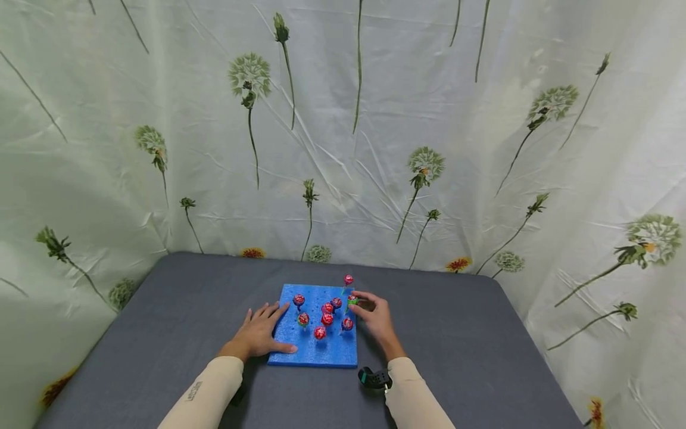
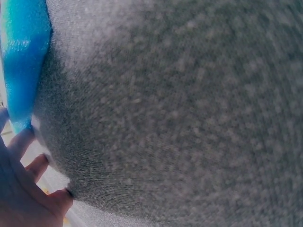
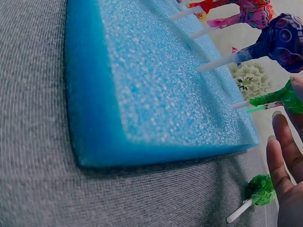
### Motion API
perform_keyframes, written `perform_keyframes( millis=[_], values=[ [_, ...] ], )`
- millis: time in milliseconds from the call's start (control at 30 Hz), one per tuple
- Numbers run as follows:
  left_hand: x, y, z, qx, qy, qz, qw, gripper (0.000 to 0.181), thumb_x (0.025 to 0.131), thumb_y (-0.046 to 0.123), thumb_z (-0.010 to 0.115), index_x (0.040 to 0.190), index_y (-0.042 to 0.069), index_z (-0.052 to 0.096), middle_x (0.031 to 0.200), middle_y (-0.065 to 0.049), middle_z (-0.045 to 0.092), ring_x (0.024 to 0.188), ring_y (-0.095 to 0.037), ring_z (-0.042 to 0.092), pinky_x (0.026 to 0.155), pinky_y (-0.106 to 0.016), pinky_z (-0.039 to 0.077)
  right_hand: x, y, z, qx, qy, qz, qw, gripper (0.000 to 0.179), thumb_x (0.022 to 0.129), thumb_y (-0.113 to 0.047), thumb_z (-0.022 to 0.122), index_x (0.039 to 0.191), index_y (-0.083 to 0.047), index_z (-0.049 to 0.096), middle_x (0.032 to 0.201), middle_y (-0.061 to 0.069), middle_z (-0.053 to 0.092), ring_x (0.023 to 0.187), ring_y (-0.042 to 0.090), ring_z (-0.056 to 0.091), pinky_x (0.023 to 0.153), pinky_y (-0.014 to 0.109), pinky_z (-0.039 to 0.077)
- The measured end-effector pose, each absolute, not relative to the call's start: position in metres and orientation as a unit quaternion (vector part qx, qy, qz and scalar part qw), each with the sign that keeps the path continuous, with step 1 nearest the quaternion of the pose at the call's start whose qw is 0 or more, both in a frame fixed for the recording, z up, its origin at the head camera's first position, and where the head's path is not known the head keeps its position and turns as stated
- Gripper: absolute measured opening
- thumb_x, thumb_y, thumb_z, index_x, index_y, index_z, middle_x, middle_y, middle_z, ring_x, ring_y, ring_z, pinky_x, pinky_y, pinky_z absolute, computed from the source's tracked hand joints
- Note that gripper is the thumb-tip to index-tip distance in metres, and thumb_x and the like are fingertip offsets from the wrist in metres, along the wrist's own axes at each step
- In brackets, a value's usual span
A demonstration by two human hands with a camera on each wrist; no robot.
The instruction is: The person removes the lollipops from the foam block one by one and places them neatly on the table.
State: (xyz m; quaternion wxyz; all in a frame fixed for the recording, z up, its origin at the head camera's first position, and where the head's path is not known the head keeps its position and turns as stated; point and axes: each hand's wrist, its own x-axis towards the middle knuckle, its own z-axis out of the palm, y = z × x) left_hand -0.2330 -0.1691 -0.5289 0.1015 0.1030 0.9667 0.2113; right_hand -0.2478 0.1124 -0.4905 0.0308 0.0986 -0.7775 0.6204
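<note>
My left hand (image 1: 259, 331) lies with spread fingers at the left side of a blue foam board (image 1: 289, 351), its thumb reaching over the top; the left wrist view shows these fingers (image 2: 35, 168) by the foam's edge. At the far right of the board, my right hand (image 1: 377, 319) pinches the head of a green-wrapped lollipop (image 1: 352, 300). Its white stick meets the foam in the right wrist view. Several red lollipops (image 1: 320, 332) stand in the board, and a dark blue lollipop (image 3: 285, 42) stands nearer my right wrist.
Another green lollipop (image 3: 261, 190) lies on the grey cloth (image 1: 455, 339) right of the board. A red-pink lollipop (image 1: 348, 279) stands at the far right corner. A black wrist strap (image 1: 373, 378) shows beside the right sleeve. Behind the table hangs a flowered curtain (image 1: 343, 226).
</note>
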Motion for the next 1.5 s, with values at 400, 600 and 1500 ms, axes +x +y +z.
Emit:
perform_keyframes(
  millis=[400, 600, 1500],
  values=[
    [-0.226, -0.174, -0.523, 0.111, 0.968, 0.205, 0.096, 0.108, 0.067, 0.068, 0.074, 0.151, 0.012, 0.033, 0.149, -0.023, 0.035, 0.138, -0.048, 0.025, 0.108, -0.070, 0.009, -0.247, 0.105, -0.492, 0.101, -0.774, 0.625, 0.028, 0.029, 0.088, 0.004, 0.066, 0.115, 0.012, 0.063, 0.111, 0.027, 0.065, 0.095, 0.032, 0.061, 0.074, 0.015, 0.050],
    [-0.227, -0.178, -0.527, 0.109, 0.968, 0.205, 0.099, 0.110, 0.066, 0.070, 0.073, 0.151, 0.012, 0.033, 0.150, -0.023, 0.034, 0.138, -0.049, 0.025, 0.108, -0.070, 0.008, -0.248, 0.102, -0.497, 0.097, -0.777, 0.621, 0.039, 0.028, 0.087, 0.003, 0.067, 0.114, 0.011, 0.064, 0.109, 0.025, 0.065, 0.091, 0.027, 0.061, 0.073, 0.017, 0.050],
    [-0.231, -0.170, -0.530, 0.105, 0.968, 0.204, 0.101, 0.109, 0.067, 0.070, 0.072, 0.152, 0.015, 0.032, 0.151, -0.021, 0.033, 0.139, -0.046, 0.023, 0.110, -0.068, 0.008, -0.276, 0.143, -0.511, 0.085, -0.778, 0.613, 0.109, 0.026, 0.083, -0.005, 0.075, 0.108, 0.000, 0.070, 0.098, 0.014, 0.068, 0.082, 0.012, 0.061, 0.069, 0.020, 0.051]
  ],
)
